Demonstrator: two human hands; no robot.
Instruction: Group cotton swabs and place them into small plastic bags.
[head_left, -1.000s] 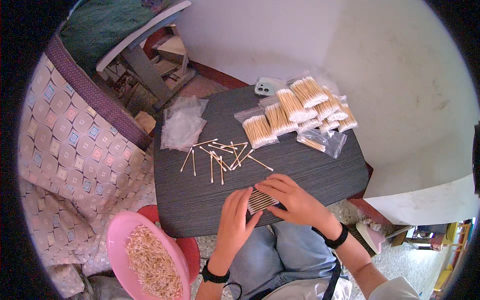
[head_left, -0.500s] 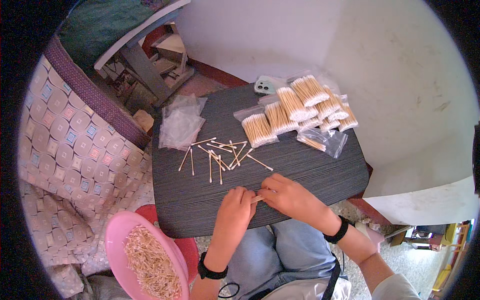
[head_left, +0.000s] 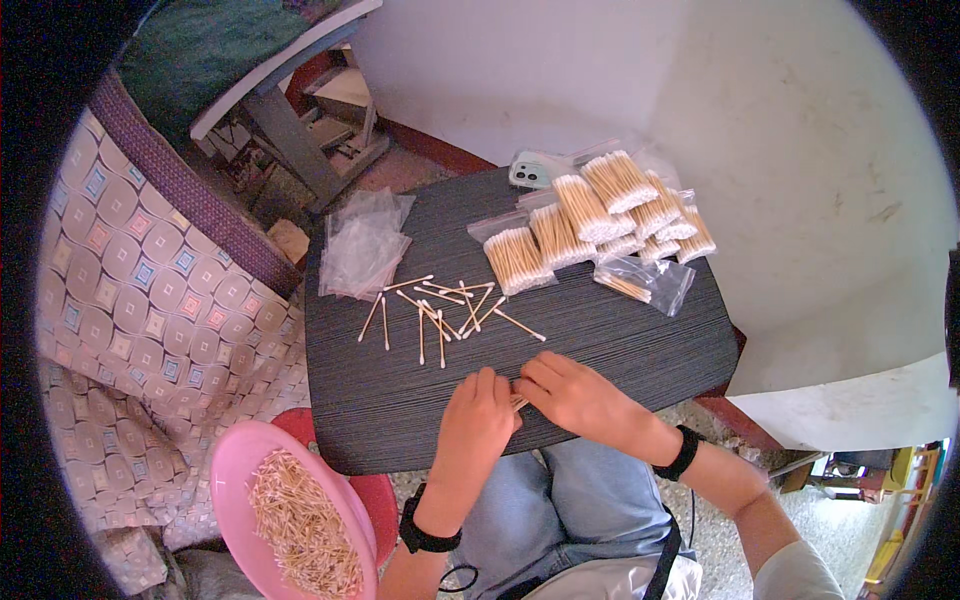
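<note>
Close together at the near edge of the dark table, my left hand [head_left: 480, 415] and my right hand [head_left: 570, 388] are both closed around a small bunch of cotton swabs [head_left: 519, 401]. Only the wooden sticks show between the fingers; the tips are hidden by my hands. Just beyond them, several loose cotton swabs [head_left: 440, 322] lie scattered on the tabletop. Filled clear bags of cotton swabs [head_left: 518, 262] are piled at the far right. In front of that pile, one clear bag [head_left: 648, 286] holds only a few swabs.
Flat clear zip bags [head_left: 365, 245] are stacked at the table's [head_left: 640, 350] far left. A phone [head_left: 530, 172] lies at the back edge by the pile. At lower left, a pink basin [head_left: 232, 490] full of swabs rests on a red stool [head_left: 380, 510]. A wall [head_left: 800, 200] stands behind.
Both hands have shifted slightly, and the left has turned so that less of the swab bunch shows between them. Things on the table stay as they were.
</note>
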